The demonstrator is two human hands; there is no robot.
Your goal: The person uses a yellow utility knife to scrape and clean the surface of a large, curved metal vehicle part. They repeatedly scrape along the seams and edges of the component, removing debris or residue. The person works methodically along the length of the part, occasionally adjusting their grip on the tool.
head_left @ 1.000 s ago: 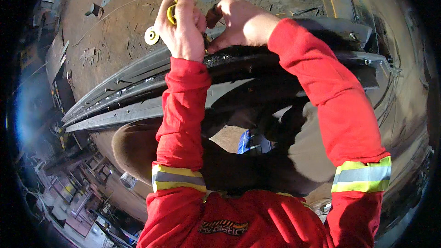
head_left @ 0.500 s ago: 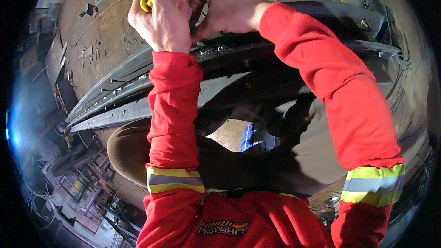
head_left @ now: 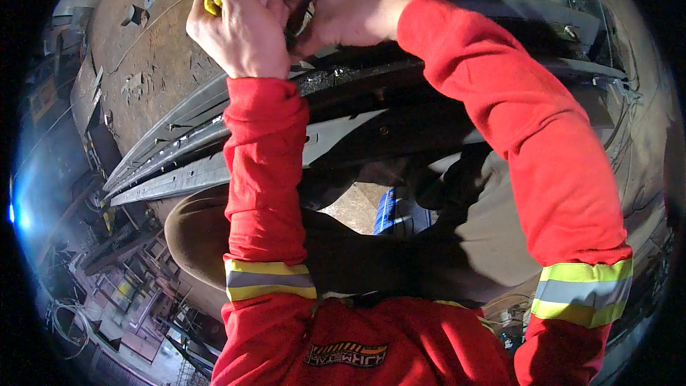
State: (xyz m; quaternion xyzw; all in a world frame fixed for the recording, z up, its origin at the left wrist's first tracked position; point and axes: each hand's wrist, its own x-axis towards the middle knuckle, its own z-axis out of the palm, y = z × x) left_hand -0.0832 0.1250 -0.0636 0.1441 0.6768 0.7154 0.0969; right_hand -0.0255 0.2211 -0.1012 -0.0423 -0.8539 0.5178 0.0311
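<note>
At the top of the head view, my left hand (head_left: pixel 246 32) is closed around a small yellow object (head_left: pixel 212 0). Only a curved bit of it shows beside the fingers, so its kind stays unclear. Close on its right, my right hand (head_left: pixel 350 3) is bent with its fingers curled toward the left hand. Between the hands lies a dark gap, and whatever the right fingers grip there is hidden. Beneath both hands run long dark metal profiles (head_left: pixel 343 75), with a grey flanged strip (head_left: pixel 179 184) on the near side.
A brown, dirty work surface (head_left: pixel 171 36) with scattered scraps spreads beyond the profiles. A small metal piece (head_left: pixel 134 16) lies at its left. My bent knee (head_left: pixel 196 236) is close to the near strip. Bright blue light (head_left: pixel 21 214) glows at the far left.
Both hands have shifted slightly left and farther away together, the yellow object moving with the left hand. The metal profiles have stayed in place.
</note>
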